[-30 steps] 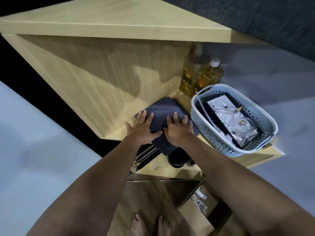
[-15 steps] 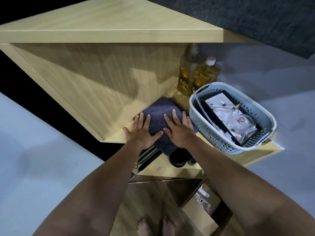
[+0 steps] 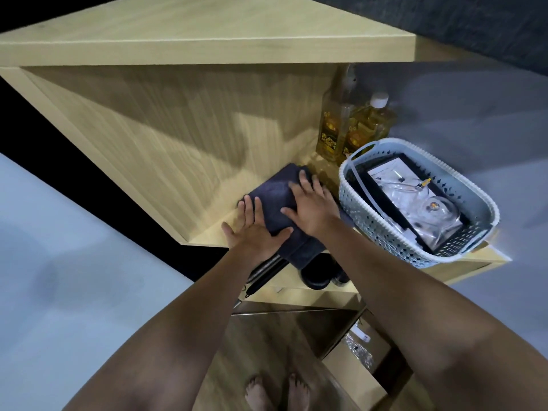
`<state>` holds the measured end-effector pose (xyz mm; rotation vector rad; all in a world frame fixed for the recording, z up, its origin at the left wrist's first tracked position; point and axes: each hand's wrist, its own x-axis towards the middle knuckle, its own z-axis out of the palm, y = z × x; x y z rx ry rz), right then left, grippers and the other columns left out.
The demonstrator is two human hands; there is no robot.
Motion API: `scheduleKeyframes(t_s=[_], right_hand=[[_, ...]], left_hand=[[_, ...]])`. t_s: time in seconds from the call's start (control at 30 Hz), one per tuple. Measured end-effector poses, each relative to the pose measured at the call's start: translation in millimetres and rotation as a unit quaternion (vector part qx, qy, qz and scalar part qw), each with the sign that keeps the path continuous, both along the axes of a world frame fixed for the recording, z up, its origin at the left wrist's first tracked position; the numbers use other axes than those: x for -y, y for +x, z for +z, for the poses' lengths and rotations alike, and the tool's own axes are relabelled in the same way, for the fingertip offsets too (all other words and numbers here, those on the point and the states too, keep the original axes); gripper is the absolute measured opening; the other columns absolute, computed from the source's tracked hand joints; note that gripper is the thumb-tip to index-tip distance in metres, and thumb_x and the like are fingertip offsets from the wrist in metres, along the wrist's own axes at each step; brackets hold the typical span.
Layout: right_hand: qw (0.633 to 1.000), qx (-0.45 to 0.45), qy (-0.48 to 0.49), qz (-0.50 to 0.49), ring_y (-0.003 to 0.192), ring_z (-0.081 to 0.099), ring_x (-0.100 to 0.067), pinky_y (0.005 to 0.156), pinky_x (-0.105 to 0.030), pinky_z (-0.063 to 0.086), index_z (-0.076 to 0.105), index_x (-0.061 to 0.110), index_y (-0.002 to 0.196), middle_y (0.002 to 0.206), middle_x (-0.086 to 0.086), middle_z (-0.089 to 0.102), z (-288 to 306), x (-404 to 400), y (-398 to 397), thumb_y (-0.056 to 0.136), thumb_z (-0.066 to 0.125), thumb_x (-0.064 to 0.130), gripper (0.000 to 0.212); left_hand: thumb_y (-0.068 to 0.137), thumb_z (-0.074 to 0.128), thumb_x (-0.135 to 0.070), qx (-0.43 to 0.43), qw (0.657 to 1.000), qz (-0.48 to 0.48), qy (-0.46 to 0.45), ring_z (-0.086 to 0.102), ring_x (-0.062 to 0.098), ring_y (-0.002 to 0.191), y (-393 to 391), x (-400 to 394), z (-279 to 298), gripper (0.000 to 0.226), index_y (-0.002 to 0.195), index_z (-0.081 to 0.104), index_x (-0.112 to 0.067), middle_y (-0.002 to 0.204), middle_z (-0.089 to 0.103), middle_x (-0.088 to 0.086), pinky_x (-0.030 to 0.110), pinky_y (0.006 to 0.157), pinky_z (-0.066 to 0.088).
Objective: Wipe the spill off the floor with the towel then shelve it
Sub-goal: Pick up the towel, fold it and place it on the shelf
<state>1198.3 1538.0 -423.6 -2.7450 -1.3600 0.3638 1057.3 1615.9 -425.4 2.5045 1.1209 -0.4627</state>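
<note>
A folded dark grey towel [image 3: 274, 194] lies on the wooden shelf [image 3: 213, 232], its near corner hanging over the front edge. My left hand [image 3: 255, 229] lies flat with spread fingers on the towel's near left part. My right hand [image 3: 311, 204] presses flat on the towel's far right part, fingers straight and reaching toward the back of the shelf. Both palms hide much of the towel's top.
A pale blue plastic basket [image 3: 385, 232] with packaged items stands on the shelf right of the towel. Two bottles of yellow liquid [image 3: 353, 129] stand behind it. Dark utensils [image 3: 267, 271] and a round black item [image 3: 315, 277] sit on the shelf below. My bare feet [image 3: 277, 393] stand on the wooden floor.
My right hand has slid farther back along the towel toward the shelf's rear. The left hand stays flat near the front. The towel sits slightly deeper in the shelf.
</note>
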Motion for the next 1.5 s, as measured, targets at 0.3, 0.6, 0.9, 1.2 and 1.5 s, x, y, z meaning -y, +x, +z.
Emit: scheduleKeyframes(t_s=[0.3,0.6,0.9,1.2,1.5], right_hand=[[0.993,-0.114,-0.032,-0.016,0.154,-0.009,-0.032,0.123,-0.048,0.002,0.003,0.028,0.161,0.168,0.000,-0.014,0,-23,21,0.101,0.034,0.060,0.074],[0.991,-0.093,-0.057,-0.075,0.153,-0.013,-0.036,0.124,-0.049,0.001,-0.007,0.021,0.160,0.167,-0.007,-0.017,-4,-6,-12,0.101,0.032,0.059,0.081],[0.996,-0.044,-0.038,-0.068,0.153,-0.015,-0.032,0.124,-0.044,-0.006,-0.009,0.017,0.160,0.166,-0.011,-0.019,-12,35,-29,0.100,0.028,0.064,0.085],[0.996,-0.043,-0.028,-0.073,0.152,-0.020,-0.031,0.125,-0.043,-0.007,-0.013,0.014,0.159,0.164,-0.014,-0.024,-13,57,-39,0.100,0.022,0.064,0.084],[0.985,-0.012,0.131,-0.107,0.155,0.001,-0.029,0.126,-0.040,0.002,0.015,0.015,0.160,0.168,-0.010,0.003,-37,111,-88,0.102,0.044,0.043,0.070]], left_hand=[[0.079,0.029,-0.091,-0.024,0.999,-0.034,-0.019,-0.030,0.014,0.150,-4,-17,3,0.116,0.156,-0.025,-0.023,0.162,-0.035,-0.006,0.066,0.117,-0.006],[0.072,0.027,-0.097,0.000,0.998,-0.062,0.010,-0.030,0.017,0.150,-12,-7,-6,0.127,0.155,-0.027,-0.017,0.163,-0.034,0.000,0.065,0.117,-0.011],[0.080,0.025,-0.092,0.001,0.993,-0.119,0.022,-0.031,0.022,0.150,-29,8,-10,0.120,0.153,-0.031,-0.016,0.160,-0.040,0.003,0.068,0.116,-0.010],[0.090,0.020,-0.082,0.038,0.991,-0.118,0.040,-0.025,0.020,0.152,-36,12,-13,0.103,0.157,-0.022,-0.017,0.164,-0.030,0.001,0.063,0.118,-0.010],[0.099,0.044,-0.047,0.187,0.946,-0.234,0.121,0.017,0.013,0.154,-68,29,-20,0.057,0.152,0.038,-0.028,0.164,0.025,-0.007,0.052,0.115,0.020]])
